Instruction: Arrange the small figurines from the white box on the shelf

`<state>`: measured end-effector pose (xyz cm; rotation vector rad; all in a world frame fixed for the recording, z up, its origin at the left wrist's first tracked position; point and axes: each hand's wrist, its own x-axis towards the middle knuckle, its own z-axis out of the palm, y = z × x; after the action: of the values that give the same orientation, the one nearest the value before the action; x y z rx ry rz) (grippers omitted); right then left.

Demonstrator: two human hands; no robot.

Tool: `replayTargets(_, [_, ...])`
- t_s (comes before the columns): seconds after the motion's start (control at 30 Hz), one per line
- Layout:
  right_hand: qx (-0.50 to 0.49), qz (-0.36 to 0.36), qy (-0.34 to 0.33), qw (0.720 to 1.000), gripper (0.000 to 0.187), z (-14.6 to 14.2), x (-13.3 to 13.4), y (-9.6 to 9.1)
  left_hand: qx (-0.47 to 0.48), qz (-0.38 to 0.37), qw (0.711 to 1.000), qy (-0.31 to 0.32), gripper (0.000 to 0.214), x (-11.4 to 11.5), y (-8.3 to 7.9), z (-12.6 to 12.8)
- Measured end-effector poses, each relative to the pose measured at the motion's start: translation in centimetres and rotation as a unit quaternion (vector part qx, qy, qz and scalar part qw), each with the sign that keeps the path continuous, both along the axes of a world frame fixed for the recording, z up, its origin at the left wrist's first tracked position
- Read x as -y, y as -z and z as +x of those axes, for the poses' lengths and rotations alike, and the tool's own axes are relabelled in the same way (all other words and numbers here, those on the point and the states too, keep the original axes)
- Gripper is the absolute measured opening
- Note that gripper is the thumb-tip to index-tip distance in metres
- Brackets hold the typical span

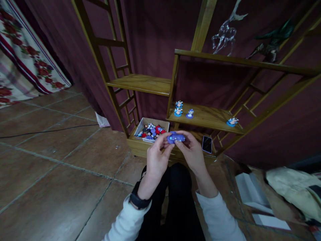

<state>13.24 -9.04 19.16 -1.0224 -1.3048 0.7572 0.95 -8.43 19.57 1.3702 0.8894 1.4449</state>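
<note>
My left hand [157, 157] and my right hand [191, 152] are raised together in front of a wooden shelf unit [200, 117], and both pinch a small blue figurine [176, 137] between their fingertips. Just behind the hands, on the bottom board, stands a white box [151, 131] filled with several small blue, red and white figurines. Three blue figurines [181, 109] stand at the left end of the middle shelf. One more blue figurine [232, 122] sits near its right end. A dark watch [137, 198] is on my left wrist.
A phone [207, 144] lies flat on the bottom board to the right of my hands. A glass deer [227, 31] and a dark ornament [272, 42] stand on the top shelf. Cardboard, white sheets and a beige bag [293, 190] lie on the tiled floor at right. A cable [47, 131] runs across the floor.
</note>
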Motion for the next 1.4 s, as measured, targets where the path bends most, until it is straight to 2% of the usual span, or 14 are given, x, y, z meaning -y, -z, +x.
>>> replayTargets(0.23, [0.024,0.016,0.030,0.999,0.021,-0.2,0.8,-0.2,0.030,-0.038,0.999,-0.003,0.036,1.1,-0.4,-0.1])
replayTargets(0.47, [0.037,-0.030,0.047,0.998,0.021,1.4,0.9,-0.1,0.011,-0.059,0.998,0.025,0.038,0.8,-0.3,0.7])
replayTargets(0.73, [-0.008,-0.043,0.090,0.995,0.025,5.3,1.6,1.1,-0.015,-0.058,0.993,0.100,0.037,-0.5,1.1,4.9])
replayTargets(0.83, [0.004,-0.047,0.106,0.993,0.024,6.1,1.4,1.3,0.031,-0.096,0.987,0.122,0.037,-1.1,1.6,6.2])
replayTargets(1.0, [0.049,-0.025,0.146,0.988,0.024,7.4,0.7,1.6,0.112,-0.182,0.961,0.172,0.046,-2.4,1.9,7.7])
replayTargets(1.13, [0.028,-0.018,0.138,0.990,0.028,8.7,-0.1,2.0,0.142,-0.212,0.949,0.184,0.049,-3.4,1.6,8.9])
replayTargets(1.27, [-0.007,-0.026,0.130,0.991,0.029,10.4,-0.9,2.3,0.130,-0.202,0.953,0.186,0.047,-4.2,1.5,10.7])
replayTargets(1.4, [-0.007,-0.038,0.140,0.989,0.027,12.5,-1.6,2.6,0.089,-0.167,0.963,0.190,0.045,-5.0,2.1,12.7])
